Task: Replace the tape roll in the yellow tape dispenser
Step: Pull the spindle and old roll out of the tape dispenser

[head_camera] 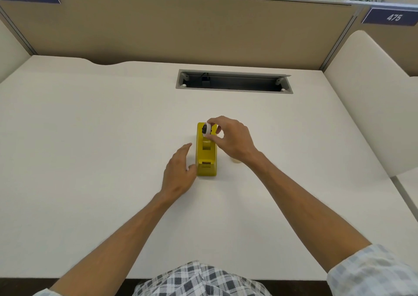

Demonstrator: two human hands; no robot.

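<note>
right hand [230, 138] pinches round white tape roll [207, 129] over glossy boxy yellow tape dispenser [207, 157]; left hand [178, 172], fingers relaxed, touches its side.

An office: a white desk [90, 137] enclosed by numbered partition panels [181, 28].

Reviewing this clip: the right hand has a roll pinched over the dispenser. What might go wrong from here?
1. The right hand pinches the roll by fingertips only, above the yellow dispenser; it may slip or seat crooked.
2. The left hand lies open beside the dispenser, barely bracing it, so a push might shift it.
3. A pale object sits half hidden under the right wrist and might get knocked.
</note>
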